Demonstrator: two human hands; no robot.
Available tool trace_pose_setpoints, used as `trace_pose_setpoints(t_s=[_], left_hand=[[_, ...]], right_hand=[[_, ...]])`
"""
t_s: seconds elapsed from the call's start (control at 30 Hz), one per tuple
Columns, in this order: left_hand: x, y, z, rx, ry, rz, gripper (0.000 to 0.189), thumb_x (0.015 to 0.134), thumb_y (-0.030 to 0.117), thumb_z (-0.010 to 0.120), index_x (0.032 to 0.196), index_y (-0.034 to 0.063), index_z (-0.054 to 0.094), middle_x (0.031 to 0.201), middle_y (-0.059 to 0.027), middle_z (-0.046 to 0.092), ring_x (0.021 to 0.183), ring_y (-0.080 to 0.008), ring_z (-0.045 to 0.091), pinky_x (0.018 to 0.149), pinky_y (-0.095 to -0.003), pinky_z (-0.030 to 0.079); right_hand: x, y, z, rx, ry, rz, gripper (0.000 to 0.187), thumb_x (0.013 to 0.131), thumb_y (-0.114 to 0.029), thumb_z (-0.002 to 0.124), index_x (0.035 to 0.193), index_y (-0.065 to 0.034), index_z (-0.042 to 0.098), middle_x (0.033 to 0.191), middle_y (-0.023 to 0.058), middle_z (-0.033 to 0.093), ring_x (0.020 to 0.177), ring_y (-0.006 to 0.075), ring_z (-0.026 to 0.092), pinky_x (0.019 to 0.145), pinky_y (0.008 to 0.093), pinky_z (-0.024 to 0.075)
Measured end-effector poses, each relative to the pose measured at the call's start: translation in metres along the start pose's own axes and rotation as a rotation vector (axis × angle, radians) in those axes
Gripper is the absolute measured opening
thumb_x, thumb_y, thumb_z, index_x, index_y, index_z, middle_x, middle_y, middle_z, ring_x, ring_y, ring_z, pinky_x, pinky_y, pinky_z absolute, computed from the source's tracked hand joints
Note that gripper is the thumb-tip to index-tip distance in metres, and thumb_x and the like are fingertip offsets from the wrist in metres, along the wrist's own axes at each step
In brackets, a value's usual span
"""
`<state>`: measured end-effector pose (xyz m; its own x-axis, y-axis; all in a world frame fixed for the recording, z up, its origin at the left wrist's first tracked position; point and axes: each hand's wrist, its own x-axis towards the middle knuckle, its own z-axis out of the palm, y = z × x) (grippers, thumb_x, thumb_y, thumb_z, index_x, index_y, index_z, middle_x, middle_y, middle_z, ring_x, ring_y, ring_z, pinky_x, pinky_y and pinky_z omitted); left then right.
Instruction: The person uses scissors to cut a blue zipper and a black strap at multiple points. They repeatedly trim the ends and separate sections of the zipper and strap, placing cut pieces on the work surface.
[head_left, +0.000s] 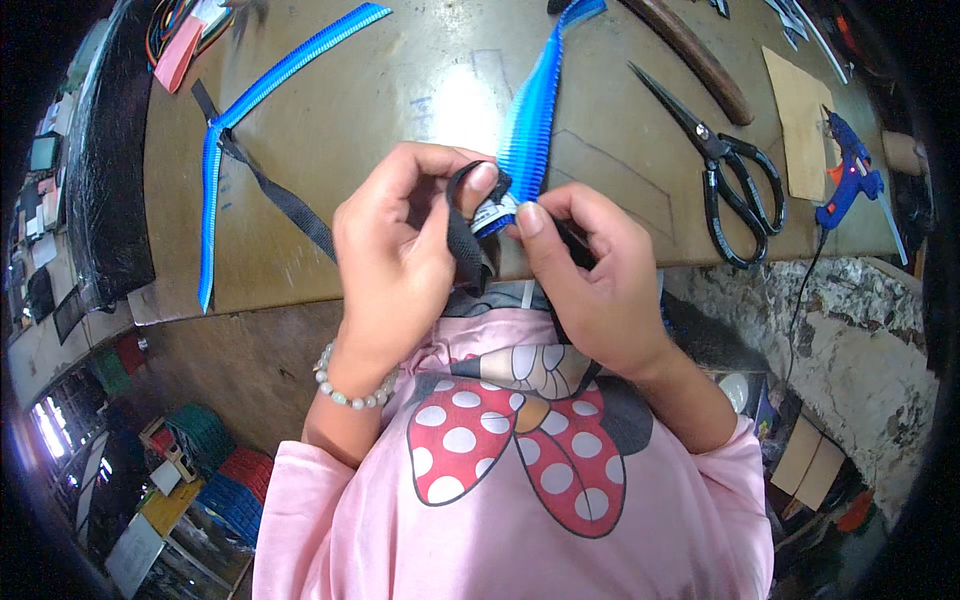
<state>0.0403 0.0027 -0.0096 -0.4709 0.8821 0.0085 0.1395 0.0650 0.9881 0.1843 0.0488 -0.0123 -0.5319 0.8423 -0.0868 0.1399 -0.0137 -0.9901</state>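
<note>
Both hands meet over the table's near edge, around the end of a blue ribbed strip (529, 139). My left hand (405, 217) pinches a looped black webbing strap (466, 251) against that end, its thumb on top. A small white label (493, 215) bearing writing shows between the hands. With thumb and forefinger, my right hand (592, 262) grips the strip's right edge beside the label. More black strap lies partly hidden behind the right fingers. To the left, a second blue ribbed strip (262, 82) rests bent on the table, and a black strap (289, 202) runs from it behind my left hand.
On the right of the table (315, 150) lie black-handled scissors (724, 169), a curved wooden handle (697, 64), a tan card piece (799, 124) and a blue glue gun (851, 172) with its cord hanging down. A pink piece (180, 56) sits at the far left, near a black-wrapped object (112, 157).
</note>
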Motion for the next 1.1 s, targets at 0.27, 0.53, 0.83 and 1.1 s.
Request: trace_pose_setpoints(t_s=[0.27,0.53,0.83,1.1], left_hand=[[0.012,-0.017,-0.012,0.120,-0.013,0.002,0.008,0.083,0.000,0.067,0.082,-0.0037,0.060,0.076,-0.0042,0.065,0.064,-0.0041,0.054,0.056,-0.0202,0.043],[0.015,-0.026,-0.013,0.201,-0.030,0.174,0.010,0.078,-0.006,0.059,0.087,-0.0050,0.062,0.078,-0.0106,0.068,0.066,-0.0119,0.063,0.062,-0.0244,0.049],[0.013,-0.023,-0.012,0.181,0.010,0.128,0.012,0.078,-0.010,0.056,0.088,-0.0058,0.063,0.082,-0.0108,0.070,0.073,-0.0109,0.066,0.066,-0.0227,0.051],[0.013,-0.025,-0.011,0.320,0.001,0.192,0.014,0.075,-0.009,0.058,0.086,-0.0033,0.065,0.077,-0.0104,0.066,0.067,-0.0145,0.063,0.062,-0.0249,0.049]], right_hand=[[-0.009,-0.015,-0.075,-1.152,0.214,-0.316,0.018,0.092,-0.013,0.054,0.103,-0.0013,0.063,0.111,0.0176,0.058,0.104,0.0332,0.053,0.090,0.0396,0.0424],[-0.019,-0.018,-0.133,-1.270,0.131,0.020,0.047,0.076,0.009,0.055,0.122,0.0023,0.051,0.116,0.0216,0.053,0.108,0.0362,0.053,0.093,0.0390,0.0415],[-0.024,-0.035,-0.117,-0.902,-0.222,-0.120,0.034,0.070,-0.003,0.066,0.102,0.0028,0.056,0.087,0.0195,0.060,0.080,0.0352,0.062,0.072,0.0379,0.0489],[-0.022,-0.034,-0.095,-0.845,-0.308,-0.082,0.044,0.066,-0.012,0.074,0.102,0.0024,0.054,0.089,0.0200,0.060,0.080,0.0388,0.061,0.068,0.0421,0.0505]])
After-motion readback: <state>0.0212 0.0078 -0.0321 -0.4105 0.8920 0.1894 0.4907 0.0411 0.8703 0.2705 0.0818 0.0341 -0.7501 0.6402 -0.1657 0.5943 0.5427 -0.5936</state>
